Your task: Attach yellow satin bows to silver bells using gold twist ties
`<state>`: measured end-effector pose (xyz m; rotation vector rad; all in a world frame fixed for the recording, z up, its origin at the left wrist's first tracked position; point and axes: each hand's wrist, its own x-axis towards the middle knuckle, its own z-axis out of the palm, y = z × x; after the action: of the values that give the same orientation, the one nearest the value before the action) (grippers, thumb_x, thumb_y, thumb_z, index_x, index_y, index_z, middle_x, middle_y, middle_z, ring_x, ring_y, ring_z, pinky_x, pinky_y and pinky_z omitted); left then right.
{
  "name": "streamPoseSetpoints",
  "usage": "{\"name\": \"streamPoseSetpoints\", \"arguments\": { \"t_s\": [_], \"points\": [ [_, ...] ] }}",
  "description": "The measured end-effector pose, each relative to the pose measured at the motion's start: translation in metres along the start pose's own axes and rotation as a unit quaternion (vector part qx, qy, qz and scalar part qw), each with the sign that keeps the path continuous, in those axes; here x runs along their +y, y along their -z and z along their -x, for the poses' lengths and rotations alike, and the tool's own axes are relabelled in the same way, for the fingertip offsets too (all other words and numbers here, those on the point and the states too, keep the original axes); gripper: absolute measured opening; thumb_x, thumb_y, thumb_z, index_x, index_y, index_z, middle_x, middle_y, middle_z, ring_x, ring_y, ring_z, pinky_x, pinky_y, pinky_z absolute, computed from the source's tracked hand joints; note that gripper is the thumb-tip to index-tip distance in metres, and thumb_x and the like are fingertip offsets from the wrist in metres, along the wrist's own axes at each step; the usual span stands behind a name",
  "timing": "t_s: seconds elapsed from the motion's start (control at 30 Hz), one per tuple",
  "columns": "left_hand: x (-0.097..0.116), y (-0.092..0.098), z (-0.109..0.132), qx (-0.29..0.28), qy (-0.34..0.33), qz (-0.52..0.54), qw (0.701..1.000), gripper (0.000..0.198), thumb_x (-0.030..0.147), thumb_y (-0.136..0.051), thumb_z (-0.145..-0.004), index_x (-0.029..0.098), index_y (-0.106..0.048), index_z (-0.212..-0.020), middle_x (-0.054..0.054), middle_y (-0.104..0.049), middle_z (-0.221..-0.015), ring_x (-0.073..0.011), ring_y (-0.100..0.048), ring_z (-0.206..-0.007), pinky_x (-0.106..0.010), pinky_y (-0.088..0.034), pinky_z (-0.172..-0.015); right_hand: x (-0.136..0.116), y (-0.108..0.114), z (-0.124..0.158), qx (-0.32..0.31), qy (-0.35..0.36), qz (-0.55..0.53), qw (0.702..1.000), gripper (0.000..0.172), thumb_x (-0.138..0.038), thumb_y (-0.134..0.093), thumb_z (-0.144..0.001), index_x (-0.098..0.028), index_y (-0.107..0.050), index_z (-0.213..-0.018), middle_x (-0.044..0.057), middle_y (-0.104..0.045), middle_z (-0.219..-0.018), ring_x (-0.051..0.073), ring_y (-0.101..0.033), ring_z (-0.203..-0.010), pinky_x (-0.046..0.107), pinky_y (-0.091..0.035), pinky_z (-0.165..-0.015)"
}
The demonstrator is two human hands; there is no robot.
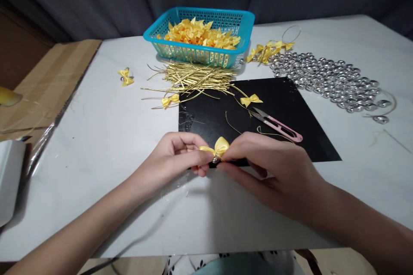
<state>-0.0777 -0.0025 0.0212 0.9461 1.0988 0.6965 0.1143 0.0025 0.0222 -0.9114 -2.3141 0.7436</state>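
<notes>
Lower centre of the frame: a left hand pinches a small yellow bow with a silver bead between thumb and curled fingers. The right hand has thumb and forefinger nearly together at the bow's right edge; whether they grip it, I cannot tell. Beyond, pink snips lie on a black mat; upper centre, a blue basket.

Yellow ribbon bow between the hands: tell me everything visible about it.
The satin-looking yellow ribbon bow has a raised, rounded right loop, a flatter left side and a gathered middle. A shiny silver bead shows below that. The left hand pinches its left side; the right hand touches its right, seen against the flat black mat.
</notes>
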Motion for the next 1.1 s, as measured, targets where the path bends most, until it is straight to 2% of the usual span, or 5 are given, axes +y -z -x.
{"name": "streamPoseSetpoints", "arguments": {
  "t_s": [0.3, 0.4, 0.5, 0.7, 1.1],
  "points": [
    [0.001, 0.0, 0.003, 0.043, -0.047, -0.079, 0.995, 0.014, 0.026, -0.067, -0.071, 0.016, -0.064, -0.061, 0.002, -0.062, -0.051, -0.0083, -0.054, -0.047, -0.018, -0.042, -0.048, -0.002, 0.014, -0.001, -0.039, 0.097, -0.066, 0.992, 0.008, -0.013, -0.05, -0.084, -0.018, -0.056, -0.083, 0.003, -0.059, -0.076, 0.01, -0.052, -0.063, 0.022, -0.04, -0.053],
    [0.003, 0.0, 0.006, 0.084, -0.151, -0.179, 0.968, 0.007, 0.022, -0.069, -0.069, 0.016, -0.067, -0.064, 0.0, -0.065, -0.054, -0.0098, -0.056, -0.047, -0.019, -0.043, -0.046, -0.003, 0.02, 0.0, 0.057, 0.065, -0.07, 0.994, 0.008, -0.016, -0.053, -0.083, -0.02, -0.058, -0.087, 0.005, -0.06, -0.079, 0.014, -0.056, -0.068, 0.026, -0.042, -0.056],
    [0.004, 0.002, 0.008, 0.079, -0.302, -0.293, 0.904, 0.011, 0.011, -0.067, -0.069, 0.02, -0.072, -0.073, -0.003, -0.072, -0.067, -0.0133, -0.063, -0.057, -0.023, -0.049, -0.055, 0.001, 0.022, -0.003, 0.125, 0.006, -0.062, 0.99, 0.014, -0.016, -0.053, -0.085, -0.021, -0.06, -0.096, 0.006, -0.063, -0.092, 0.018, -0.058, -0.084, 0.028, -0.044, -0.06],
    [0.003, 0.005, 0.008, 0.045, -0.427, -0.361, 0.828, 0.026, 0.003, -0.067, -0.067, 0.025, -0.073, -0.079, -0.004, -0.075, -0.075, -0.0166, -0.069, -0.065, -0.026, -0.054, -0.062, 0.009, 0.02, -0.007, -0.015, 0.048, -0.076, 0.996, 0.02, -0.013, -0.052, -0.085, -0.019, -0.061, -0.102, 0.005, -0.063, -0.1, 0.015, -0.059, -0.088, 0.024, -0.048, -0.065],
    [0.005, 0.001, 0.008, 0.048, -0.446, -0.388, 0.805, 0.026, 0.002, -0.063, -0.068, 0.024, -0.072, -0.078, -0.003, -0.076, -0.074, -0.0164, -0.069, -0.062, -0.025, -0.055, -0.059, 0.007, 0.018, -0.005, -0.097, -0.048, -0.106, 0.988, 0.006, -0.022, -0.051, -0.085, -0.019, -0.055, -0.089, 0.0, -0.055, -0.074, 0.007, -0.043, -0.051, 0.02, -0.036, -0.045]
  ]
}}
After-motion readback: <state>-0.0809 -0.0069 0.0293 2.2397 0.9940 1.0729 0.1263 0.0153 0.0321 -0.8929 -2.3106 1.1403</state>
